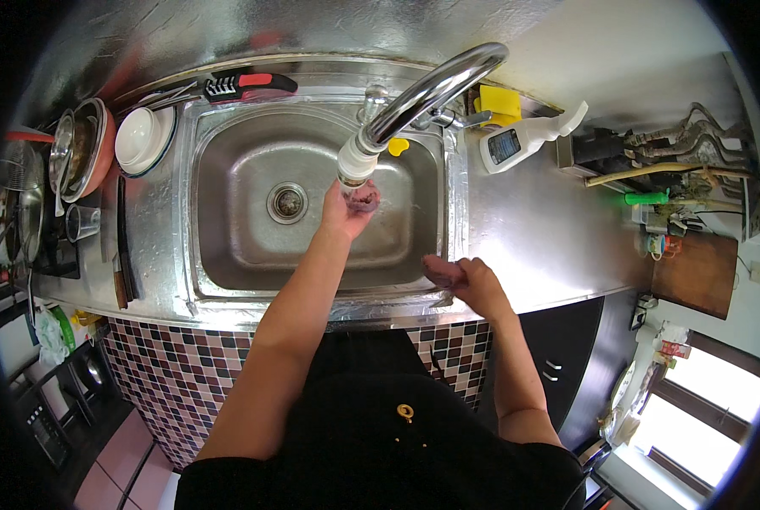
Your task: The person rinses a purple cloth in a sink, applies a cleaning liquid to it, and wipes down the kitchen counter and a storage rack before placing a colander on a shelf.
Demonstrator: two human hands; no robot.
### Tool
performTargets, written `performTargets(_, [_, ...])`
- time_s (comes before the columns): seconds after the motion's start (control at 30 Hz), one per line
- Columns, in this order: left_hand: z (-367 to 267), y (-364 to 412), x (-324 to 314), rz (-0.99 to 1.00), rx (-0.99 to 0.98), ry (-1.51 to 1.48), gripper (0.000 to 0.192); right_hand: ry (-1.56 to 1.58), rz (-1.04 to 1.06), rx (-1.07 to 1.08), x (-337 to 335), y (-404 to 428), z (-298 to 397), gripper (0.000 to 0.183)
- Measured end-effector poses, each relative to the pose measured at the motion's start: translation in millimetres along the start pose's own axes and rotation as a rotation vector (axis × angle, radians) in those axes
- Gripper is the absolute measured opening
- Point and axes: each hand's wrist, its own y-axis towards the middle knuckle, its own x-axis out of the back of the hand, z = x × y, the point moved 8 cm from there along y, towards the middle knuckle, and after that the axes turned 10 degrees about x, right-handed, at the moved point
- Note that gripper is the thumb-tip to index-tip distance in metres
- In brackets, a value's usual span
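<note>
My left hand (345, 217) is over the sink basin (252, 242), directly below the white spout head (356, 159) of the chrome faucet (440, 83). It holds a reddish-purple lump (362, 197) that looks like a root vegetable; water from the spout seems to run onto it. My right hand (487, 292) grips one end of a longer reddish-purple piece (443, 272), similar in colour. That piece sticks out leftward over the basin's front right corner. A round metal drain strainer (288, 203) lies left of my left hand.
Left of the sink are white bowls (139, 137), a clear plastic cup (83, 222) and a dark-handled knife (122, 280). A knife sharpener (250, 87) lies on the back ledge. At right are a yellow sponge cloth (499, 104) and a white spray bottle (521, 143).
</note>
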Motion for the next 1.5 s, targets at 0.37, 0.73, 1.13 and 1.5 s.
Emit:
performTargets(0.37, [-16, -17, -12, -0.017, -0.081, 0.114, 0.029, -0.169, -0.099, 0.160, 10, 5, 46, 0.057])
performTargets(0.73, [-30, -27, -1, 0.208, -0.174, 0.302, 0.036, 0.670, -0.365, 0.226, -64, 179, 138, 0.053])
performTargets(1.13, [-41, -40, 3, -0.086, -0.226, 0.261, 0.035, 0.334, -0.717, 0.434, -63, 147, 185, 0.045])
performTargets(1.5, [-20, -35, -2, -0.036, -0.171, 0.219, 0.031, 0.514, -0.362, 0.124, -79, 199, 142, 0.057])
